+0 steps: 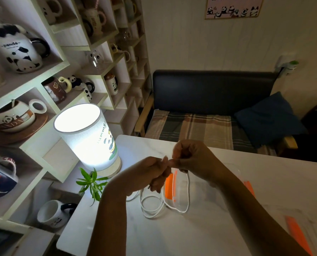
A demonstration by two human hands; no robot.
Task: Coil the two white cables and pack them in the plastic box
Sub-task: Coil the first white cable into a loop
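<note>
Both hands meet above the table, just right of frame centre. Left hand (150,172): fingers curled, gripping a white cable (188,193) that drops from under it. Right hand (189,156): fingers bunched and curled, pinching the same cable close to the left fingertips. The two hands touch at the fingers. Exactly how the cable runs between them is hidden by the fingers.

Below the hands the cable hangs in a long loop whose lower bend lies over the near edge of the box (233,174). The box is clear plastic with orange latches (169,187), sitting on the table under and right of the hands; its walls are hard to trace against the white top.

A second run of white cable, the coil (152,206), lies in loose rings on the table just left of the box, below the left hand. Whether it is a separate cable or joined to the held one cannot be told.

A clear lid (294,217) with an orange strip lies at lower right.

Table (135,233): white, fills the lower frame. Lit lamp (87,135) stands at its left corner, small green plant (92,183) just in front. Shelves (61,61) of panda mugs fill the left. Dark sofa (209,93) with a plaid throw and a blue cushion (266,117) beyond the table.
</note>
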